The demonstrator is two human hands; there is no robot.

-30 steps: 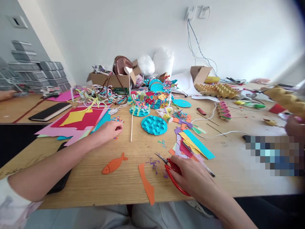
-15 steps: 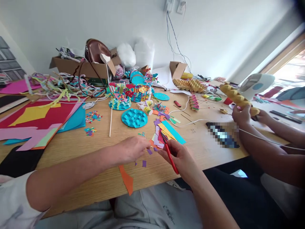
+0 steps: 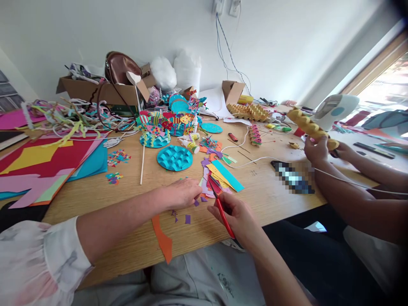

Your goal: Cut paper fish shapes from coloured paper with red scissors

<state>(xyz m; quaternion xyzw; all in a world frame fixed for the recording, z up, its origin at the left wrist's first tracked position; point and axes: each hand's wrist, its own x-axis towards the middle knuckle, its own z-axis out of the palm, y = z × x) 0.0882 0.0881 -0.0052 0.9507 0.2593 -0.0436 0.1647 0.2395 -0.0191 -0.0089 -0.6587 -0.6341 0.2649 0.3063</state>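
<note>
My right hand (image 3: pixel 238 216) grips a pair of scissors (image 3: pixel 224 217) with red handles. Its dark blades point away from me over a pile of paper scraps (image 3: pixel 208 187) in purple, pink, red and other colours. To the left, my left hand (image 3: pixel 185 193) rests low at the pile's edge with its fingers curled and pressed together; what they pinch, if anything, is hidden. Small purple paper pieces (image 3: pixel 188 219) lie on the wood just below it. Yellow strips (image 3: pixel 220 176) and a blue paper strip (image 3: pixel 228 175) lie beyond the blades. An orange paper scrap (image 3: pixel 162 240) sits near the table edge.
A blue scalloped disc (image 3: pixel 175 157), a white stick (image 3: pixel 142 163) and confetti piles (image 3: pixel 118 157) are beyond my left arm. Coloured sheets (image 3: pixel 32 155) cover the left side. At right, a co-worker's hands (image 3: pixel 317 151) hold a yellow wavy piece (image 3: pixel 307 123) above a phone (image 3: pixel 293 177).
The view has shifted slightly to the right. My left hand has edged closer to the paper pile, and more of its sleeve shows. Tiny purple bits now show below it. The scissors remain in my right hand.
</note>
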